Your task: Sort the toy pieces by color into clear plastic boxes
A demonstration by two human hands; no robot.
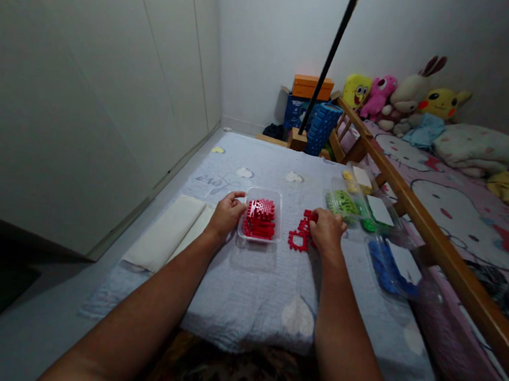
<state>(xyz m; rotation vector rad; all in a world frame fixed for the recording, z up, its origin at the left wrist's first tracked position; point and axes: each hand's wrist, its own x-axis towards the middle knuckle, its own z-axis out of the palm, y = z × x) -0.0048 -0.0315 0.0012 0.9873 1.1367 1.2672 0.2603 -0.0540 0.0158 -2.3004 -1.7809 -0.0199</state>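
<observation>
A clear plastic container (281,214) stands on the cloth-covered table, with stacked red interlocking building pieces (260,218) inside. My left hand (228,213) is at its left side, thumb and fingers closed on the rim. To the right of the container, loose red building pieces (298,240) lie on the cloth, one of them a square frame with notched edges. Over the right part of these pieces my right hand (327,227) is bent down, its fingers closed on a red piece that they partly hide. A clear lid (253,258) lies just in front of the container.
Containers of green pieces (344,203) and blue pieces (387,268) line the table's right side, with yellow pieces (352,181) farther back. A folded cream cloth (166,233) lies at left. Beyond the right edge runs a wooden bed rail (400,184). A black pole (332,59) rises behind.
</observation>
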